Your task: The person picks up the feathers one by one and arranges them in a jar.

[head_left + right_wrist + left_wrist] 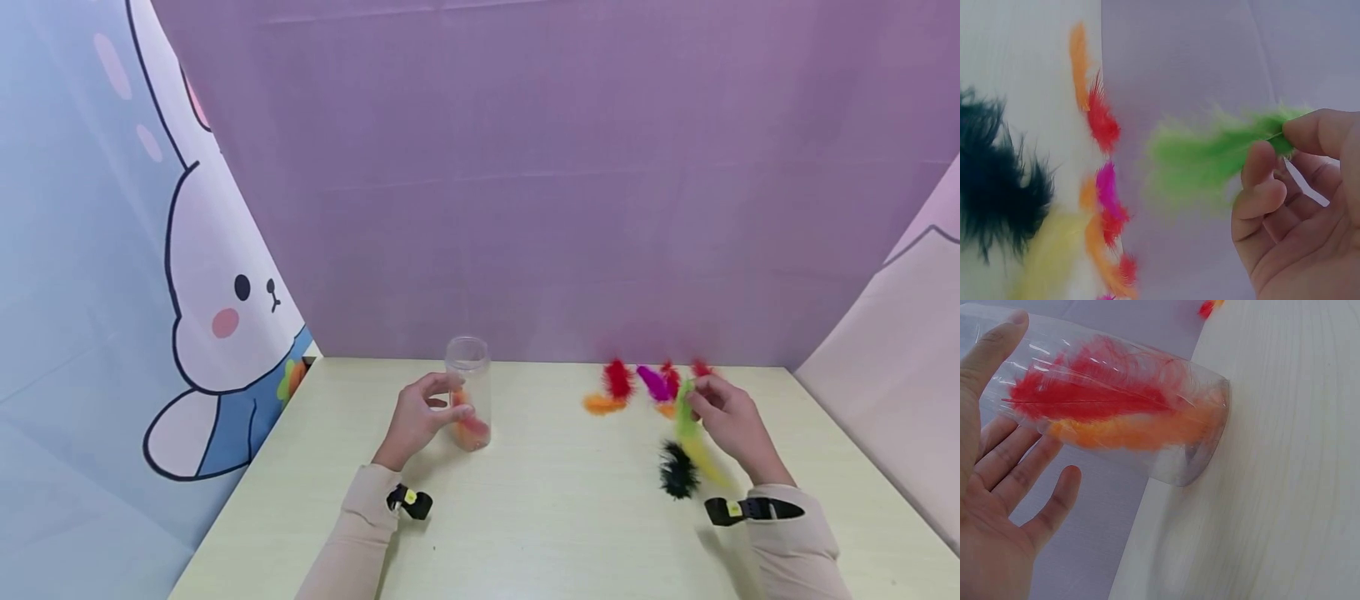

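My left hand [420, 417] holds a clear jar [468, 354] from its left side, thumb across the near face and fingers behind. The jar looks roughly upright on the table, its mouth uncovered. Inside it lie a red feather [1091, 400] and an orange feather [1129, 432]. On the other side, my right hand [738, 429] pinches a green feather [1210, 150] by its quill end between thumb and index finger, raised above the table. Beneath that hand are a yellow feather [708, 462] and a fluffy dark feather [678, 471].
Near the back edge of the pale table [555, 517] lie several more feathers, among them a red feather [618, 379], an orange feather [603, 405] and a purple feather [654, 383]. A purple cloth [555, 208] hangs behind; a rabbit-print cloth [217, 333] hangs left.
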A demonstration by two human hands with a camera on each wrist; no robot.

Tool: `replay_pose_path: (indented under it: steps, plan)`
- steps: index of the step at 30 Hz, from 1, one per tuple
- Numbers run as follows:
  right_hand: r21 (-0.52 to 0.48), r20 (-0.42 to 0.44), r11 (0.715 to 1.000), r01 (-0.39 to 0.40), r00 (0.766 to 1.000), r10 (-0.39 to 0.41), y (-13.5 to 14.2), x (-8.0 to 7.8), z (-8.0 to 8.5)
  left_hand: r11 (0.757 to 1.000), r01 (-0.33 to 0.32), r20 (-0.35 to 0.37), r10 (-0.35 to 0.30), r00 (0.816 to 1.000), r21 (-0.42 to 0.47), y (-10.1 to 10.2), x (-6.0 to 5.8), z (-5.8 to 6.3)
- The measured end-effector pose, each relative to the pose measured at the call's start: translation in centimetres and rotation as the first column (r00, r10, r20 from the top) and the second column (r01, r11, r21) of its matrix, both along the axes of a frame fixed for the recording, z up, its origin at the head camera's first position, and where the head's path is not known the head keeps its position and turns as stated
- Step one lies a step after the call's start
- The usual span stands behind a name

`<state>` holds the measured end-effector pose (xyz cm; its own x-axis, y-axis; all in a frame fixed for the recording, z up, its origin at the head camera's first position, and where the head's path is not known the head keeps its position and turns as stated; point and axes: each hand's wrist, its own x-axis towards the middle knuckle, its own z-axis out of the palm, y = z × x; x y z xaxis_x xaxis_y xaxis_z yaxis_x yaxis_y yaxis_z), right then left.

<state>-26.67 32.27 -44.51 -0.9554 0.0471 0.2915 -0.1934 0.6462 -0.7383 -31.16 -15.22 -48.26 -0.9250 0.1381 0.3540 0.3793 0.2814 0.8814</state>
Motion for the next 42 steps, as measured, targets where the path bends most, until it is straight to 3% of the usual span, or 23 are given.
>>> replay_pose_path:
  steps: [20, 27, 34, 42]
  plan:
    - [-0.06, -0.022, 0.997, -0.039, 0.999, 0.038, -1.2, 0.1, 0.4, 1.0, -0.013, -0.008, 0.013, 1.0, -0.011, 0.2, 0.0, 0.1]
    - [-0.102, -0.009, 0.989, -0.106, 0.994, 0.106, -2.1, 0.2, 0.5, 1.0, -0.009, 0.0, 0.009, 1.0, -0.014, 0.2, 0.1, 0.4]
    - [-0.189, 0.072, 0.965, -0.182, 0.977, 0.198, -3.1, 0.4, 0.9, 1.0, -0.007, 0.008, 0.007, 1.0, -0.005, 0.2, 0.1, 0.2]
    - [-0.218, 0.077, 0.948, -0.232, 0.964, 0.254, -3.9, 0.1, 0.3, 1.0, -0.009, 0.006, 0.009, 1.0, 0.0, 0.3, 0.2, 0.3]
